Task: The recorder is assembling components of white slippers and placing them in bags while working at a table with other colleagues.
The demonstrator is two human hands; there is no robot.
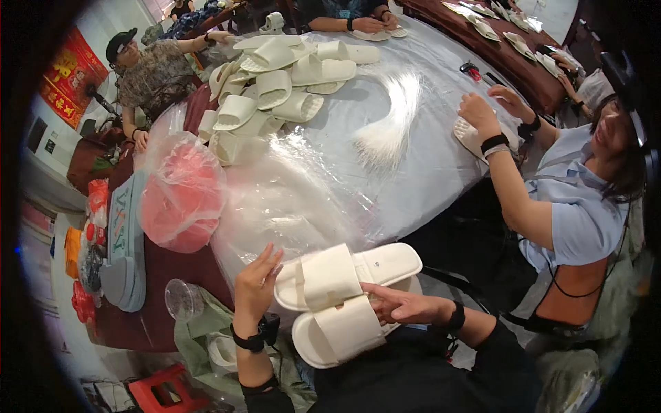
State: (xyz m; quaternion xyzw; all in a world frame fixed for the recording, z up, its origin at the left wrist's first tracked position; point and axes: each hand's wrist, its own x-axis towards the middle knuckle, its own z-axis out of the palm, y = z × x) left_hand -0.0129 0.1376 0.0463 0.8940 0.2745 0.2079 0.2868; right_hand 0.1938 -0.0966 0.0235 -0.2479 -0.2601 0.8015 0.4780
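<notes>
Two white slippers lie side by side in front of me: the upper slipper (348,272) and the lower slipper (337,329). My right hand (396,303) reaches between them and grips the pair from the right. My left hand (256,279) is raised with fingers apart just left of the upper slipper's toe, nearly touching it and holding nothing. Both wrists wear black bands.
A round table (441,165) under clear plastic carries a heap of white slippers (275,89) and a bundle of white plastic ties (389,131). A bag of pink items (182,196) sits at left. A person in light blue (571,206) works at right; others sit at the far side.
</notes>
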